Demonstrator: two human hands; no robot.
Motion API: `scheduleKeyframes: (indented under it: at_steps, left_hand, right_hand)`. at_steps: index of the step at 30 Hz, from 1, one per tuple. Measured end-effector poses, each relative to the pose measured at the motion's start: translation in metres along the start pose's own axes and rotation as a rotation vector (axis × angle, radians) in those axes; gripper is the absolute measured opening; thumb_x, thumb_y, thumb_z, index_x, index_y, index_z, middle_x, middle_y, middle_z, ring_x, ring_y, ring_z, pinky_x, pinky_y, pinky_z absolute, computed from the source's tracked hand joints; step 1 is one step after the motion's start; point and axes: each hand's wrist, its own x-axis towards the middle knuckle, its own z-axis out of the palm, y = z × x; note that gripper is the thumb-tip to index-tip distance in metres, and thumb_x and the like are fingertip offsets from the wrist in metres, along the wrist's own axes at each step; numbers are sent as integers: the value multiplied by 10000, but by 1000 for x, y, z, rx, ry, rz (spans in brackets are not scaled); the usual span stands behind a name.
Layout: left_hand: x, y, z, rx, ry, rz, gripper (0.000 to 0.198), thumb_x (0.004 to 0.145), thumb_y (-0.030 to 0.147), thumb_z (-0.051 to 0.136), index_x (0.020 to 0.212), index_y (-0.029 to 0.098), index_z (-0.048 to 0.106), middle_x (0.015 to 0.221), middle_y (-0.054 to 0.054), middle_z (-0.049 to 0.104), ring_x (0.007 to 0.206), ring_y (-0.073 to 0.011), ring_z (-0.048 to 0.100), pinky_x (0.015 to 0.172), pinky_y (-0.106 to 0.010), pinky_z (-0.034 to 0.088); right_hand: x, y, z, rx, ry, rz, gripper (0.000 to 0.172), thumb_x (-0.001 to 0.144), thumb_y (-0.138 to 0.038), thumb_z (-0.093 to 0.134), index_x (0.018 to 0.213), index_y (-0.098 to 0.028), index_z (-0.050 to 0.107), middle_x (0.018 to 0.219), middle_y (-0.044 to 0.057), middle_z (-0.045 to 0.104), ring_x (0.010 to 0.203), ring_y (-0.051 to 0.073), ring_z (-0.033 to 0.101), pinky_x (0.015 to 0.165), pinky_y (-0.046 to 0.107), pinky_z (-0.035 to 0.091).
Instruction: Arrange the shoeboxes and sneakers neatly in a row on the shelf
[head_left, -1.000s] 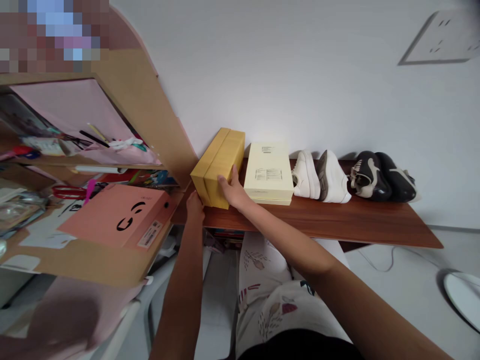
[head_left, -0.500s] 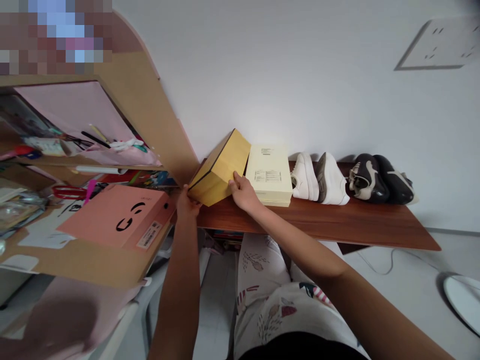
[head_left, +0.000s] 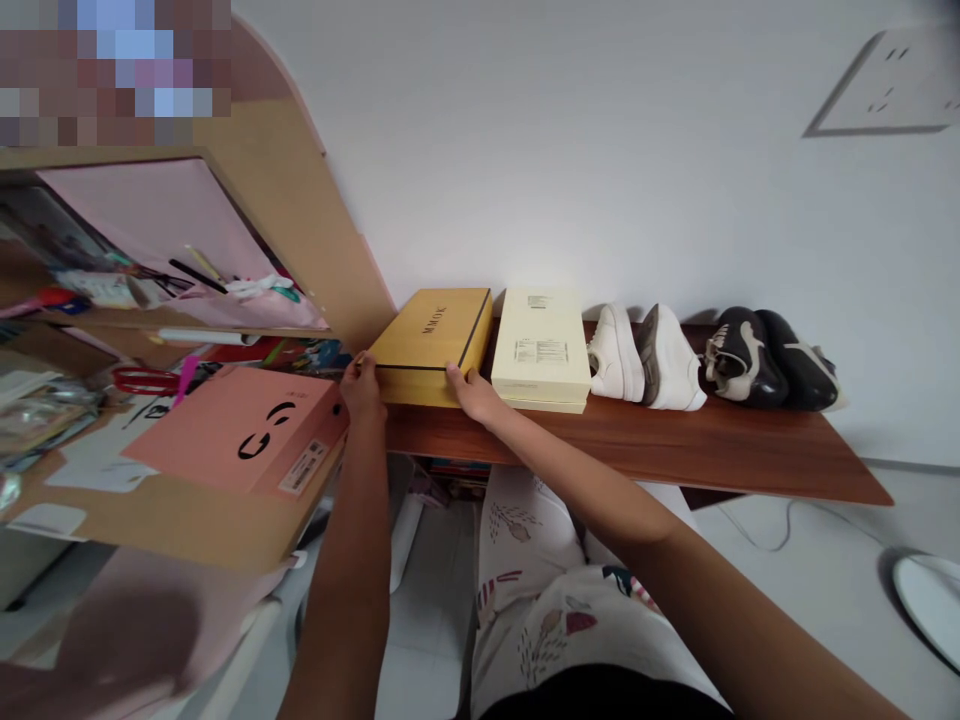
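A yellow shoebox (head_left: 431,330) with a dark trim line and black lettering lies flat on the brown wooden shelf board (head_left: 630,440). My left hand (head_left: 365,385) grips its near left corner. At the near right corner, my right hand (head_left: 472,392) has its thumb and fingers closed on the box edge. Close to the right of it lies a cream box (head_left: 541,345) with printed labels. Further along the board stand a pair of white sneakers (head_left: 616,352) and a pair of black shoes (head_left: 746,358).
On the left is a desk (head_left: 217,535) carrying a pink box (head_left: 240,430), red scissors (head_left: 145,380) and papers. A shelf compartment (head_left: 127,240) above it holds pens. The white wall (head_left: 585,150) backs the board, with a socket plate (head_left: 885,80) at upper right.
The yellow shoebox has gone from tilted up on its side to lying flat, its lettered top now showing. Both hands stayed on its near corners.
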Motion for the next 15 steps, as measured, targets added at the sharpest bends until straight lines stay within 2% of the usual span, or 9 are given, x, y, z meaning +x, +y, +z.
scheduleKeyframes:
  at_steps: [6, 10, 15]
  left_hand:
    - [-5, -21, 1, -2, -56, 38, 396, 741, 392, 692, 1066, 167, 661, 1075, -92, 687, 1024, -188, 636, 980, -342, 467]
    - [-5, -34, 1, 35, -65, 67, 398, 769, 418, 676, 1084, 177, 649, 1091, -92, 683, 1065, -188, 628, 1002, -338, 447]
    - [-2, -34, 6, 81, -72, 54, 420, 800, 425, 653, 1127, 163, 627, 1066, -96, 679, 1040, -182, 635, 989, -328, 449]
  right_hand:
    - [10, 19, 7, 41, -3, 47, 782, 932, -697, 325, 1337, -56, 514, 1366, 242, 572, 1320, 327, 517, 1091, 435, 381]
    - [16, 28, 8, 53, 8, 50, 777, 941, -679, 330, 1386, -60, 481, 1417, 236, 533, 1363, 318, 475, 1116, 441, 355]
    - [27, 27, 5, 60, -2, 46, 733, 967, -612, 341, 1419, -46, 450, 1441, 233, 512, 1386, 302, 451, 1124, 430, 350]
